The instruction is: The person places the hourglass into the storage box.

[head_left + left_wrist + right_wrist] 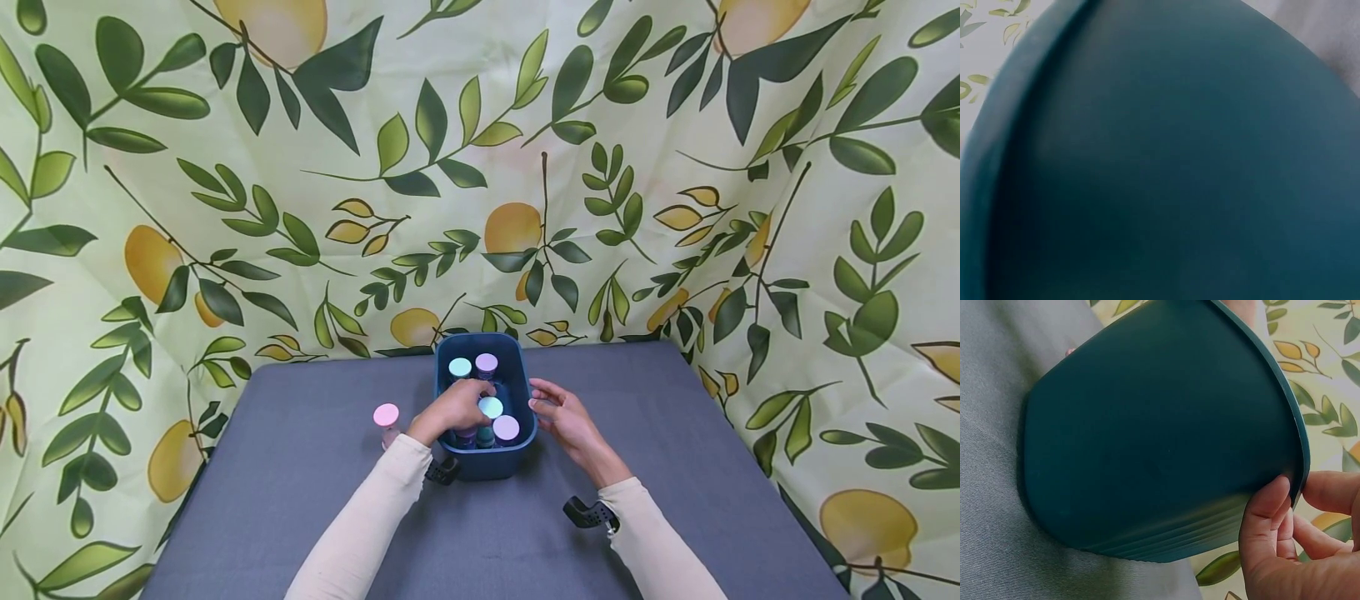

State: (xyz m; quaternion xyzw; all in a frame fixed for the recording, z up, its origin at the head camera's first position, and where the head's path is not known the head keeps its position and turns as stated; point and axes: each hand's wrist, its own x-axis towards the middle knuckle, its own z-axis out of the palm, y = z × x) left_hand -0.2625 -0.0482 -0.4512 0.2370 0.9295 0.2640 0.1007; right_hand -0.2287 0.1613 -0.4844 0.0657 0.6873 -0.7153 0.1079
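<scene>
A dark teal bin (pixel 495 462) stands on the grey table (pixel 300 467) and holds several small jars with pastel lids: mint (pixel 460 367), lilac (pixel 486 362), mint (pixel 491 407) and lilac (pixel 506 427). My left hand (pixel 457 406) reaches into the bin, fingers curled down over a jar hidden beneath it. At the bin's right rim, my right hand (pixel 558 410) pinches the edge. In the right wrist view the thumb (pixel 1267 509) presses the bin's outer wall (pixel 1160 437). The left wrist view is filled by the bin's wall (pixel 1160 162).
One jar with a pink lid (pixel 386 415) stands on the table just left of the bin. A cloth printed with lemons and leaves (pixel 480 167) hangs behind and at both sides. Grey tabletop stretches left, right and in front of the bin.
</scene>
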